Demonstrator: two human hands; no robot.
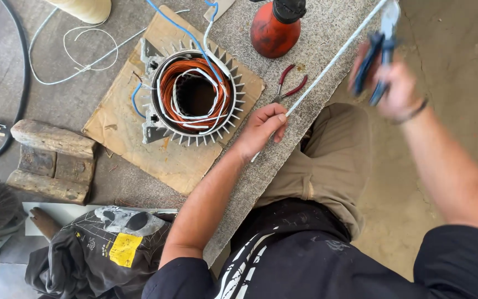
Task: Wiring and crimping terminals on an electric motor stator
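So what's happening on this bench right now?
A person sits at a workbench. Their left hand pinches a white sleeve or cord pulled taut up to the right hand, which grips a blue-handled tool, blurred in motion. Beside them a finned motor stator with copper windings rests on cardboard. Red-handled pliers and a red can lie nearby.

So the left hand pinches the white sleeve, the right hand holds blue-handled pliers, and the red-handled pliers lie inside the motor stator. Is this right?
Not quite: in the head view the red-handled pliers lie on the bench beside the motor stator, not inside it. The left hand does pinch the white sleeve; the right hand holds blue-handled pliers.
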